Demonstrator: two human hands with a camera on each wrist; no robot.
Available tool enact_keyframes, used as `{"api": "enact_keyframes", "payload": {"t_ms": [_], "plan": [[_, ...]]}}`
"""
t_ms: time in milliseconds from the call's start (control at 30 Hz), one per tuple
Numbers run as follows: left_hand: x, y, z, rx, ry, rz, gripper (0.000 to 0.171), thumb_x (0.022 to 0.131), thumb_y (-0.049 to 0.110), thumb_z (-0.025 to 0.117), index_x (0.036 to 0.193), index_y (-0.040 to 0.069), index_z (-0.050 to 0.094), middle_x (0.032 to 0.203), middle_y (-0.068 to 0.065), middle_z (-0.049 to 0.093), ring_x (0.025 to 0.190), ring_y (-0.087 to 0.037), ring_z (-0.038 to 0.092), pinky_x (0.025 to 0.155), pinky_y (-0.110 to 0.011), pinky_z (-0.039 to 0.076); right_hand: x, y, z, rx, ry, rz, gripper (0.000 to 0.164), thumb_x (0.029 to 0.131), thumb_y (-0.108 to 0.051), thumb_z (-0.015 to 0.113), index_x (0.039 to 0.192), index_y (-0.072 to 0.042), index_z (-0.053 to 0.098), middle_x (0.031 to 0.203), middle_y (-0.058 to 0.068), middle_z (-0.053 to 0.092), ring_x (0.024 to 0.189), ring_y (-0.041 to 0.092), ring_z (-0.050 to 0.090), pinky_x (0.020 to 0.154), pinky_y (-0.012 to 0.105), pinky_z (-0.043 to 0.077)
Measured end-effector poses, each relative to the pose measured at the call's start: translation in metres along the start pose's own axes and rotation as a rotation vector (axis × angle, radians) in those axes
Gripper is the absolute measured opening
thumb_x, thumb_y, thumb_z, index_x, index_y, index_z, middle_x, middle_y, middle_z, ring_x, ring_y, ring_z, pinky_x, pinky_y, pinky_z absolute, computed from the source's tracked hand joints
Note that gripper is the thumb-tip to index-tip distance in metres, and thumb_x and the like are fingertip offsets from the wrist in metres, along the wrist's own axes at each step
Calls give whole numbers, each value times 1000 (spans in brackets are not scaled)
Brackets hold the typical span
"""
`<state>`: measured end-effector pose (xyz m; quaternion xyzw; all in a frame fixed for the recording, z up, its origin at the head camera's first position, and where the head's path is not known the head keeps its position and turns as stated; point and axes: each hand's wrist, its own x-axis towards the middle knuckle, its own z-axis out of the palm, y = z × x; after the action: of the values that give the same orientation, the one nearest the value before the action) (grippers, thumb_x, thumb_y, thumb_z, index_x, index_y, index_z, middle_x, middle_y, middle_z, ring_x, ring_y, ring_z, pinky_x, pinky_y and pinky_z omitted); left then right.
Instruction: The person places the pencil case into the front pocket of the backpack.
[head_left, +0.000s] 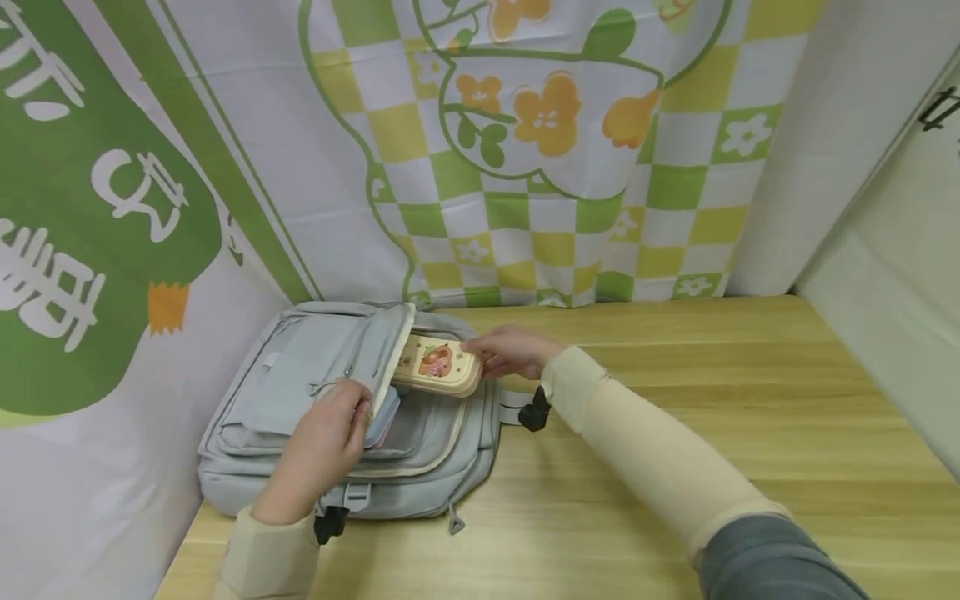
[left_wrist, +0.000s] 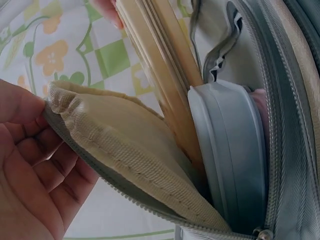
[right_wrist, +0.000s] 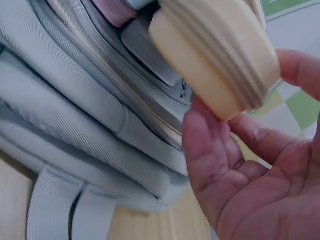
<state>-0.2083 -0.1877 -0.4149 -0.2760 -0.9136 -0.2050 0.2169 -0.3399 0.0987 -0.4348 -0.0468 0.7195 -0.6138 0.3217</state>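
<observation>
A light grey backpack (head_left: 292, 379) lies on the table with its zipped compartment open. My left hand (head_left: 322, 446) pinches the cream-trimmed edge (left_wrist: 120, 145) of that opening and holds it up, away from the bag. In my right hand (head_left: 517, 352) is the end of a cream pencil case (head_left: 438, 365) with a cartoon print and a zip round its side. Its other end is inside the opening, hidden by the raised flap. Beside it in the compartment stands a light blue case (left_wrist: 227, 150). The right wrist view also shows a pink case (right_wrist: 109, 9) and a grey item (right_wrist: 150, 52) in there.
The backpack rests at the left of the wooden table (head_left: 675, 433), close to the left wall. A printed curtain (head_left: 555, 167) hangs along the back. One strap (head_left: 513, 407) sticks out at the bag's right, and a zip pull (head_left: 456, 523) hangs at its front.
</observation>
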Motion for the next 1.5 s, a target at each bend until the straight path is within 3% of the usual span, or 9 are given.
{"api": "enact_keyframes", "payload": {"t_ms": [267,367,500,667,767,933,1100,1300,1500], "plan": [[-2,6,5,89,1,60,13,91,-6,63,95,4,57,88,-5,55,74,-18,52,61,-38,50,19,1,25,-21,69,11,39,103,-19,64,128,10,59,96,6,64,81,15,61,86,32,57],[-3,8,7,93,5,70,12,91,-5,63,95,4,57,89,-5,57,75,-19,54,60,-39,52,24,4,31,-25,113,5,40,103,-20,64,130,10,60,104,10,67,90,18,63,84,31,57],[-4,10,9,117,8,99,11,90,-5,64,95,3,59,89,-6,58,76,-22,58,61,-40,53,27,4,38,0,175,-5,47,103,-20,65,138,9,56,129,18,64,112,28,63,90,35,56],[-9,6,12,138,10,86,10,90,-4,64,93,4,58,88,-6,58,76,-22,57,61,-40,52,35,4,50,-15,175,-53,42,103,-20,65,132,9,61,121,16,66,98,22,65,87,33,57],[-11,4,13,110,8,67,11,90,-4,64,94,4,59,89,-5,58,76,-20,56,62,-39,52,34,8,49,23,163,-37,42,104,-20,62,136,8,58,123,17,66,101,22,65,89,34,56],[-10,0,14,59,3,62,10,92,-4,63,95,5,58,90,-4,57,75,-16,53,62,-37,51,28,13,36,94,142,-5,47,105,-17,60,142,10,50,130,27,62,119,36,63,96,39,55],[-6,0,13,33,4,71,11,93,-5,62,95,5,57,88,-3,55,73,-13,50,61,-35,49,25,12,30,112,126,3,42,104,-14,62,136,11,55,120,23,63,111,34,65,95,39,55],[-4,2,17,3,15,75,13,93,-9,61,96,4,56,89,-3,53,76,-16,50,64,-34,48,23,7,37,171,147,-16,39,105,-12,60,135,11,56,128,23,64,121,33,62,101,39,52],[-5,-1,30,-68,74,92,13,92,-15,57,97,-3,56,114,-20,61,103,-36,60,88,-49,52,30,3,53,161,217,-50,37,104,-16,61,132,8,61,106,11,68,94,19,64,98,38,53]]}}
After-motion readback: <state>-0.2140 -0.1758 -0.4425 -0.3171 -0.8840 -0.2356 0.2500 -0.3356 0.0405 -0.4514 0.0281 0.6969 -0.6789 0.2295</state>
